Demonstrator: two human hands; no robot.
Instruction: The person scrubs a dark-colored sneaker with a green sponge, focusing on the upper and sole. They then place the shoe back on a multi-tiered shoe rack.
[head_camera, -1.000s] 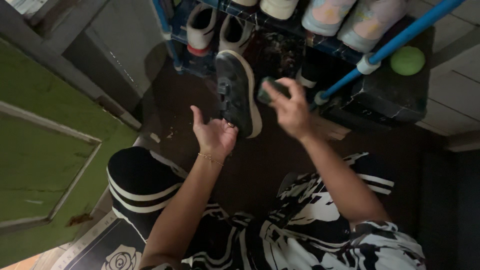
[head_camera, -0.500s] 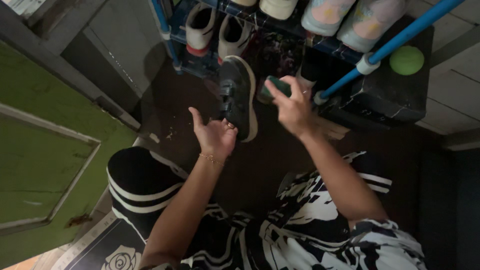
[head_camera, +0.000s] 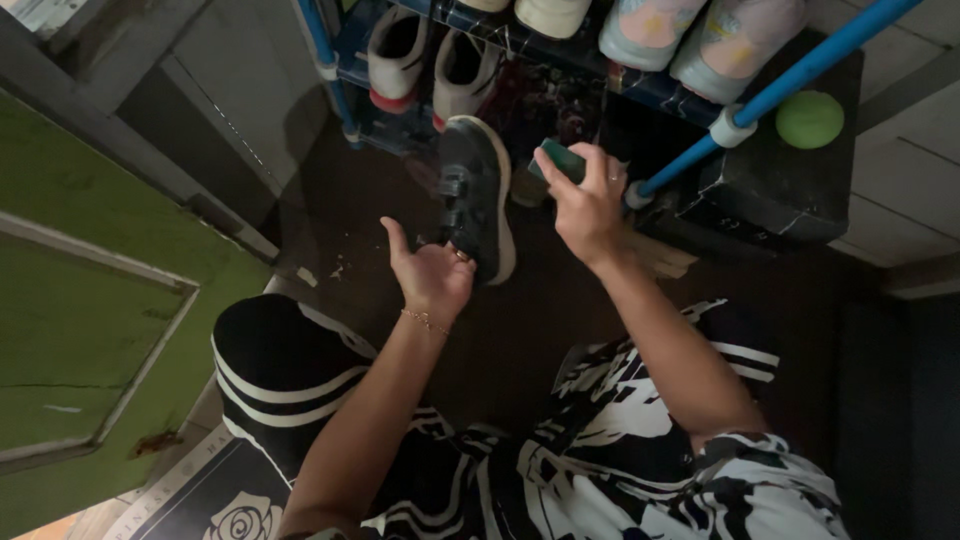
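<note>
My left hand (head_camera: 432, 272) holds a dark grey strapped shoe (head_camera: 477, 192) by its heel, toe pointing away from me toward the rack. My right hand (head_camera: 587, 200) is closed around a small green object (head_camera: 560, 160), perhaps a sponge or brush, held just right of the shoe and not quite touching it. A thin bracelet sits on my left wrist. My knees in black-and-white patterned clothes fill the bottom of the view.
A shoe rack with blue tube legs (head_camera: 790, 75) stands ahead, holding white-and-red shoes (head_camera: 395, 50) and pale sneakers (head_camera: 700, 30). A green ball (head_camera: 809, 119) lies on a dark marbled box at the right. A green door (head_camera: 80, 290) is at the left.
The shoe has tipped slightly more upright in my left hand, and my right hand with the green object has shifted a little to the right, away from the shoe.
</note>
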